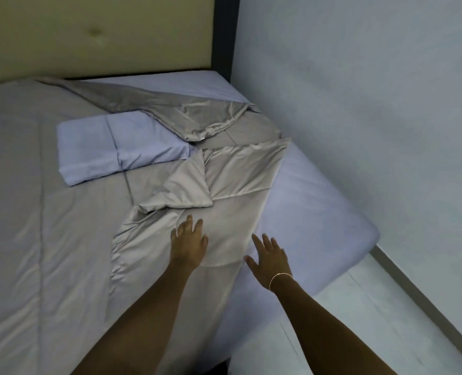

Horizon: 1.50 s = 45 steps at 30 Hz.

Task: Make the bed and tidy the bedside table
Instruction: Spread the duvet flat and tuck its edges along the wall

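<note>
A grey quilted blanket covers most of the bed, bunched and folded back on its right side. A pale blue pillow lies on it, its right end tucked under a fold. The pale blue fitted sheet shows bare along the right edge of the mattress. My left hand lies flat on the blanket with its fingers spread. My right hand is flat with its fingers spread at the blanket's right edge, where it meets the sheet. Neither hand holds anything. The bedside table is not in view.
A beige padded headboard with a dark frame stands at the far end. A pale wall runs close along the bed's right side. A narrow strip of light floor lies between the mattress corner and the wall.
</note>
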{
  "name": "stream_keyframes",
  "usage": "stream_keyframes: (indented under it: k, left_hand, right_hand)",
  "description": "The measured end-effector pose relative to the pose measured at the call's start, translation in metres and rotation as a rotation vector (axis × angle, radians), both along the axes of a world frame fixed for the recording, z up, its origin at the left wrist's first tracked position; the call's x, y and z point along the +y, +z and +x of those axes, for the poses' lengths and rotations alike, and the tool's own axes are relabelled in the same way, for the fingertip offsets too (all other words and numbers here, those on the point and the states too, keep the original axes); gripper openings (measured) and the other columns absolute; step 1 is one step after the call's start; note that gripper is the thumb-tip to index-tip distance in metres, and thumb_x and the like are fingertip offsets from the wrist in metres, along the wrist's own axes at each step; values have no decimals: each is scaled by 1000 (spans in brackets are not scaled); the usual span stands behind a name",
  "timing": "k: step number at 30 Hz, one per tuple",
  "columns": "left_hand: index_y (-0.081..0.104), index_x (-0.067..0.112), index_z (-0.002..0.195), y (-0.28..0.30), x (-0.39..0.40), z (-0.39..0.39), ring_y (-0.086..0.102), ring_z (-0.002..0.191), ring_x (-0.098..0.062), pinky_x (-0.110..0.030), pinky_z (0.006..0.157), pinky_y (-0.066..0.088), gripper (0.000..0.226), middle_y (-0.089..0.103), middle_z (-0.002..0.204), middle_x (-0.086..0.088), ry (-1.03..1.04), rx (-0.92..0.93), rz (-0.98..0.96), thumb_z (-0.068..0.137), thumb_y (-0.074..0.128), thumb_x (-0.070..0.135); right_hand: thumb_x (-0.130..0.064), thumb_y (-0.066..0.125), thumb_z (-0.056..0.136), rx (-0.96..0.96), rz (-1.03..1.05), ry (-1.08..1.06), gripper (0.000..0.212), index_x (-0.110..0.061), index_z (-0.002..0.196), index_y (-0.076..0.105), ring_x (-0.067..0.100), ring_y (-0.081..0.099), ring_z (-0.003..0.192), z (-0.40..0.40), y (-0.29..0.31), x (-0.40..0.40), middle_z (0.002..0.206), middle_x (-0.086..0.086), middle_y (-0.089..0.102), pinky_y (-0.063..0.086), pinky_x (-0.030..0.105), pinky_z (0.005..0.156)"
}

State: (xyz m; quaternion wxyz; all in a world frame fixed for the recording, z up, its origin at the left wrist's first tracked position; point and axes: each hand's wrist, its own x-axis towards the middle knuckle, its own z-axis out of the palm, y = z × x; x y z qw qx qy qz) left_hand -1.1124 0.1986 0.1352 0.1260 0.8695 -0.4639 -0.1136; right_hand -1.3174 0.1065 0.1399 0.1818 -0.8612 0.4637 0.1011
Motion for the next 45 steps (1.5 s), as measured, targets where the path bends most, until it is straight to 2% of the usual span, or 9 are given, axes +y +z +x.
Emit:
stream_keyframes:
  k: [3,7,14,17,23,27,33,37,45]
  left_hand:
    - [43,15,139,-5,-37,9,37,134,-33,-49,110,24,50,31,151,-17,38,10,18,93,50,34]
    - [59,7,123,-20,-75,24,56,113,-42,-57,96,42,48,52,132,-26,74,65,39,80,70,26]
    - [62,1,119,-43,-133,65,57,107,-50,-62,87,45,57,55,126,-31,299,69,67,71,81,24]
    - [59,2,124,-67,-158,86,51,115,-51,-63,93,41,56,51,130,-31,362,17,104,78,74,31]
    - [15,18,151,-139,-233,136,0,145,-35,-51,116,4,77,0,159,-16,463,29,166,91,48,52]
    - [1,23,151,-191,-276,166,-9,145,-34,-55,115,-2,94,-13,158,-14,464,19,192,83,51,63]
    - [-17,32,148,-287,-292,176,-14,145,-29,-58,111,-10,120,-18,158,-8,587,192,210,60,42,91]
    - [-5,31,150,-335,-288,166,-6,146,-33,-61,110,-8,100,-6,159,-11,578,21,153,72,30,84]
    - [22,30,149,-330,-293,167,11,145,-29,-58,114,-2,52,18,158,-3,591,-57,116,99,36,36]
  right_hand:
    - [-56,34,97,17,15,-8,68,-30,153,6,29,4,149,7,-6,-46,162,4,6,14,48,120]
    - [-55,36,97,81,72,32,69,-31,153,3,30,1,149,20,-12,-104,162,5,1,13,50,119]
    - [-54,42,95,130,133,224,73,-33,153,3,29,0,149,79,-40,-211,162,3,0,15,50,119]
    - [-55,44,94,144,151,291,74,-34,152,4,28,3,149,106,-68,-255,162,1,2,18,48,119]
    - [-53,48,92,150,135,398,75,-36,152,8,29,6,148,158,-163,-346,162,1,3,17,50,118]
    - [-56,49,90,66,76,431,75,-36,152,12,31,5,148,198,-227,-383,162,3,4,10,59,115]
    - [-81,20,80,161,-8,498,85,-43,148,-14,34,-17,146,204,-324,-379,160,-1,-21,0,76,104]
    - [-81,12,78,124,-99,536,87,-37,150,-12,39,-10,146,205,-346,-382,161,6,-14,3,77,103]
    - [-82,16,79,129,-27,538,85,-43,147,-18,34,-16,146,203,-344,-386,160,1,-19,-2,73,107]
